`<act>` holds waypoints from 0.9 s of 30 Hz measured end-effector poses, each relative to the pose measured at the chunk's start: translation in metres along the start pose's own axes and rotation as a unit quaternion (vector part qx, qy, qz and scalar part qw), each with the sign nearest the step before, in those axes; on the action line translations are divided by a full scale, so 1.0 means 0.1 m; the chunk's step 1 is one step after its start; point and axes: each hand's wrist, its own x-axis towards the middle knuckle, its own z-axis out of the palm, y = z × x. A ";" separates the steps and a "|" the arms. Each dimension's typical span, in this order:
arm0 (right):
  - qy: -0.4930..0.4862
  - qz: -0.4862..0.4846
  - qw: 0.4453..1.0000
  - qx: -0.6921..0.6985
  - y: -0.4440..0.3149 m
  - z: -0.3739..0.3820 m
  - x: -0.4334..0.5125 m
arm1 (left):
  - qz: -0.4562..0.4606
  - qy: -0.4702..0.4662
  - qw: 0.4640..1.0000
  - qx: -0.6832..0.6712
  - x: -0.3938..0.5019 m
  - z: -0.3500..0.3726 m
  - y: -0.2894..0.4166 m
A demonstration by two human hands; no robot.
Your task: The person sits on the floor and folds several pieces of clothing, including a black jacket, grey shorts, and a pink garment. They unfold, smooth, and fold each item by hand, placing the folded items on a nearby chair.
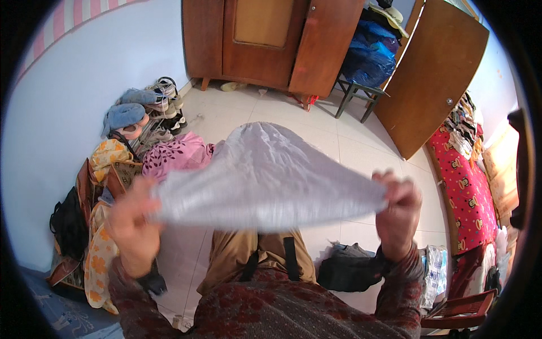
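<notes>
A light grey cloth (262, 182), apparently a garment, is stretched between my two hands in front of my body, its far part billowing upward and away from me. My left hand (137, 224) grips its left corner, and my right hand (398, 207) grips the right corner. Both hands and the near edge of the cloth are motion-blurred. Beyond the left part of the cloth lies a pink cloth with a dark leaf print (180, 154), partly covered by it. Below my right wrist, a pile of dark folded clothes (349, 267) rests on the tiled floor (296, 101).
A shoe rack with several shoes (163, 108) stands along the left wall, near bags and orange-flowered cloth (99, 258). Ahead are a wooden wardrobe (258, 55), a stool (360, 93) bearing a blue bag, and a wooden door (432, 76). A pink-covered bed (465, 190) lies right.
</notes>
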 end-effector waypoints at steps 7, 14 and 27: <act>-0.218 0.226 0.946 0.080 0.13 -0.05 -1.03 | -0.170 -0.173 0.957 -0.158 -1.16 -0.18 0.41; -0.221 0.290 0.929 -0.070 0.47 -0.19 -0.99 | -0.339 -0.205 0.917 0.046 -1.27 -0.18 0.21; -0.184 0.248 0.890 -0.335 2.17 -0.11 -1.25 | -0.207 -0.340 0.914 0.076 -1.59 1.05 -1.19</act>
